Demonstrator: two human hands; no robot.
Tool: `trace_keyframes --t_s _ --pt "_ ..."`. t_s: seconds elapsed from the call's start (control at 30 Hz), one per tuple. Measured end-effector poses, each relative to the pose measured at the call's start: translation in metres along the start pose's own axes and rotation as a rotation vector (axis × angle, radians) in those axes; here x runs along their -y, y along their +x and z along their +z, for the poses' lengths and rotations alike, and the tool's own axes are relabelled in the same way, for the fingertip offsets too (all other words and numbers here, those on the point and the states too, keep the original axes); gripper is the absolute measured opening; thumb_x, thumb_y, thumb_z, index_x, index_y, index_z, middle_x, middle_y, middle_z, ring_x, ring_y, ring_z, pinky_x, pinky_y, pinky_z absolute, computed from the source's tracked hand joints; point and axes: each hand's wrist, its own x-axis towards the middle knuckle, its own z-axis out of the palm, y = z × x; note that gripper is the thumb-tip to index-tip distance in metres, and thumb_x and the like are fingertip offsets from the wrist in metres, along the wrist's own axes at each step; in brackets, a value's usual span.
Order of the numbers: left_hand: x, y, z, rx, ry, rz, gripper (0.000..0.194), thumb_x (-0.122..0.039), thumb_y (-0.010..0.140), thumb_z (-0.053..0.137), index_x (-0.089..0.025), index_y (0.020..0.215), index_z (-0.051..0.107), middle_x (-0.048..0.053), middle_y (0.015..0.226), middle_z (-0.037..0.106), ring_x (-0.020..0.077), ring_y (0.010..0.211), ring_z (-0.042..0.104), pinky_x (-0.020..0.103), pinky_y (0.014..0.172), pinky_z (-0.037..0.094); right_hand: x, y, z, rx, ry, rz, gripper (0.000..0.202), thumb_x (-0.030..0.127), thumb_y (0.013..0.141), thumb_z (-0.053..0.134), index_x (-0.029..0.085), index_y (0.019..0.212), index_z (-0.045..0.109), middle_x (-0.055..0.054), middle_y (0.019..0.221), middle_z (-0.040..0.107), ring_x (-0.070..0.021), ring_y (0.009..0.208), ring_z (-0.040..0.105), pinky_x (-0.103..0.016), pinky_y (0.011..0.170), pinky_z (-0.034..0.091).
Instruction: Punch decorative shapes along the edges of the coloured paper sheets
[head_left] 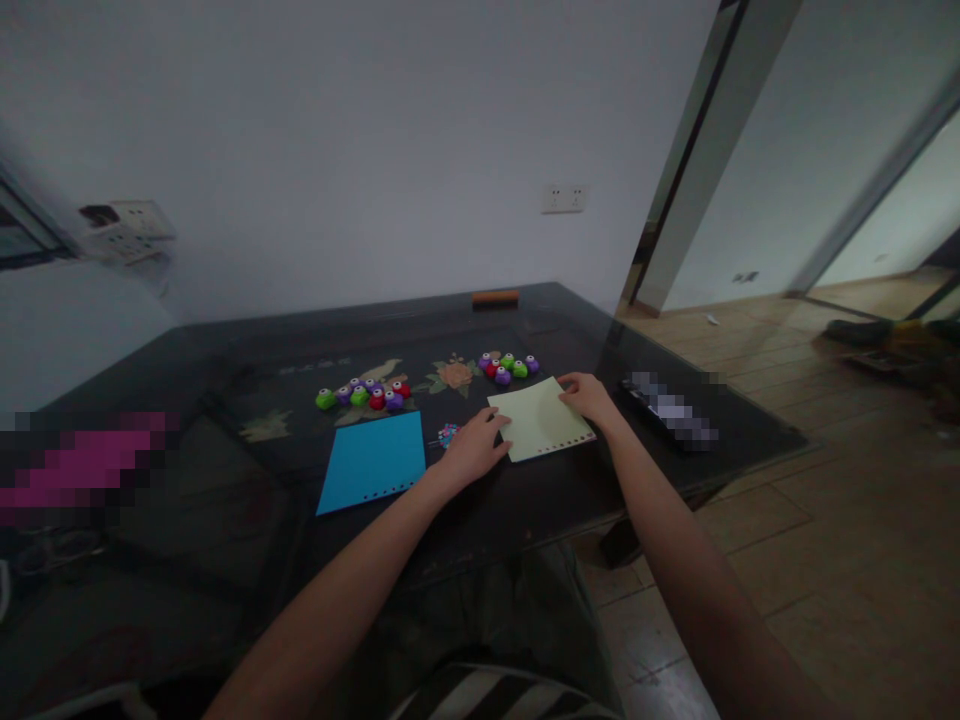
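Note:
A pale yellow sheet with punched holes along its near edge lies on the dark table. My left hand touches its left edge, fingers apart. At the sheet's upper right corner, my right hand has its thumb and fingers closed on the paper. A blue sheet, also punched, lies to the left. Between the sheets, partly covered by my left hand, is a small multicoloured item. Several green, purple and red eyeball-like pieces sit behind the blue sheet; another cluster sits behind the yellow one.
An orange-brown cylinder lies near the table's far edge by the wall. A blurred dark object is on the right side, and a pink item at the far left. The table's right edge drops to a tiled floor.

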Motion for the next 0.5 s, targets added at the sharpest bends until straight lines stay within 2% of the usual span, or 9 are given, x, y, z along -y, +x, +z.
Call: trace_keyframes --t_s 0.23,0.5 --pt "-0.0023 -0.0003 -0.001 0.031 0.017 -0.028 0.04 -0.03 0.083 0.05 -0.021 0.121 0.051 0.011 0.137 0.042 0.0257 0.118 0.048 0.037 0.098 0.038 0.0031 -0.0052 -0.0026 -0.027 -0.081 0.013 0.029 0.018 0.069 0.06 0.019 0.097 0.067 -0.006 0.084 0.068 -0.0178 0.076 0.061 -0.026 0.065 0.042" --pt "-0.0065 -0.0013 -0.0023 0.049 0.06 -0.014 0.039 -0.032 0.084 0.049 -0.022 0.122 0.05 0.009 0.138 0.042 0.0245 0.118 0.048 0.037 0.098 0.039 0.009 -0.0095 -0.0069 -0.018 -0.147 0.072 0.027 0.025 0.074 0.059 0.021 0.1 0.066 -0.006 0.094 0.068 -0.0209 0.088 0.062 -0.028 0.074 0.044"
